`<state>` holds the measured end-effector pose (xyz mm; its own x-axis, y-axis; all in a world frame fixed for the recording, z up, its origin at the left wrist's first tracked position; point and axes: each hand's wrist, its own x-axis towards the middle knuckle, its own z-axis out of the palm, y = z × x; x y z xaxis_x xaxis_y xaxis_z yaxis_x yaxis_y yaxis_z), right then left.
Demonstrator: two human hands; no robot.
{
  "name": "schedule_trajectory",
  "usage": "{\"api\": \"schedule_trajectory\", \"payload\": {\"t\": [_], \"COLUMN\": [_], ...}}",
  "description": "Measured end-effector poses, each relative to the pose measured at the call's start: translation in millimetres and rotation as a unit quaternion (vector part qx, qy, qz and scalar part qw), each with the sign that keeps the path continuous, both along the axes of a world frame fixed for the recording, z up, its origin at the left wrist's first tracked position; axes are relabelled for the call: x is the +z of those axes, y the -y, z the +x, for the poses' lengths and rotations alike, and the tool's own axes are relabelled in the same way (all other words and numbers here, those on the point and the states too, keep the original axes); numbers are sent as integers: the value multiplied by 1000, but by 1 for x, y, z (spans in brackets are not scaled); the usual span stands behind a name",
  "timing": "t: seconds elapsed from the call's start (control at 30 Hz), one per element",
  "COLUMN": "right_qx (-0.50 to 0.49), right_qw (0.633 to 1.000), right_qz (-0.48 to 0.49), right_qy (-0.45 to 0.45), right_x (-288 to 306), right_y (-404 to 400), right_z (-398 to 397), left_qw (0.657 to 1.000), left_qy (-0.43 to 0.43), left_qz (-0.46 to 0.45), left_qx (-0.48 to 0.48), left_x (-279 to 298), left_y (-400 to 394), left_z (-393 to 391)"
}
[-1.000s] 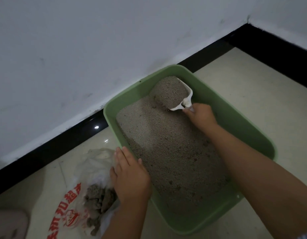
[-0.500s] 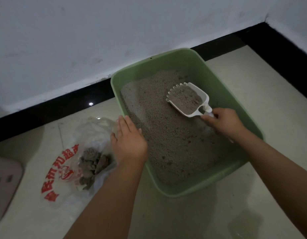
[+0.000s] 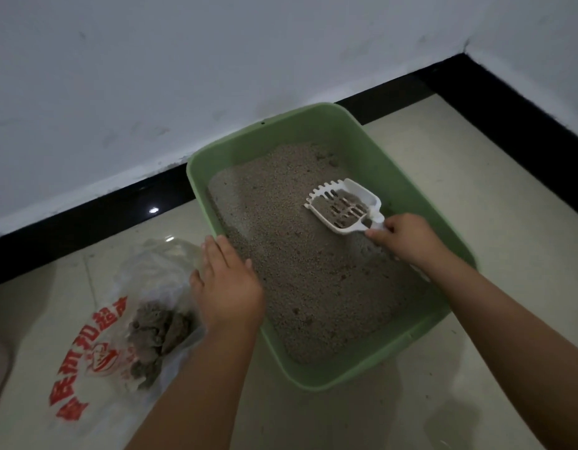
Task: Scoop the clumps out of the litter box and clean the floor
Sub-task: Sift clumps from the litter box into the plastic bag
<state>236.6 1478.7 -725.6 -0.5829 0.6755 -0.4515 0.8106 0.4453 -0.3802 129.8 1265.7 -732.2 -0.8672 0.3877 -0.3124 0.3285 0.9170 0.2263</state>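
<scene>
Scoop now mostly sifted vs 0.5 s ago, held over litter in green litter box. R hand grips handle; L hand rests flat on box rim, clumps in plastic bag beside.

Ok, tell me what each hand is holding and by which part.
The right hand grips the white scoop by its handle. The left hand holds nothing; it rests flat on the litter box rim.
</scene>
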Motion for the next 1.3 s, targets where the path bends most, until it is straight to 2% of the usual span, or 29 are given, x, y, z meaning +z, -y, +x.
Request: {"api": "schedule_trajectory", "payload": {"t": [0.13, 0.3, 0.53, 0.7, 0.83, 1.0, 1.23, 1.3], "right_qx": [-62, -81, -122, -194, -171, -110, -101, -99], "right_qw": [998, 996, 992, 977, 980, 991, 985, 984], "right_qz": [-17, -9, -11, -62, -35, -1, 19, 25], "right_qy": [8, 46, 0, -64, -93, -78, -138, -143], "right_x": [-6, -13, -27, -37, -43, -44, -33, -29], "right_y": [-9, -21, -22, -25, -19, -22, -18, -17], "right_z": [-10, -42, -89, -109, -105, -90, -77, -70], "left_qw": [999, 998, 1000, 998, 996, 996, 997, 999], "left_qy": [-7, -24, -3, -36, -80, -65, -68, -46], "left_qz": [31, 56, 21, 45, 29, -5, 32, 25], "left_qx": [4, 8, 2, -3, -34, -58, -13, -1], "left_x": [-1, -2, -1, -14, -26, -22, -22, -14], "left_y": [0, -2, -3, 0, 2, 2, 1, 0], "left_z": [1, 2, 0, -3, -5, -7, -4, -2]}}
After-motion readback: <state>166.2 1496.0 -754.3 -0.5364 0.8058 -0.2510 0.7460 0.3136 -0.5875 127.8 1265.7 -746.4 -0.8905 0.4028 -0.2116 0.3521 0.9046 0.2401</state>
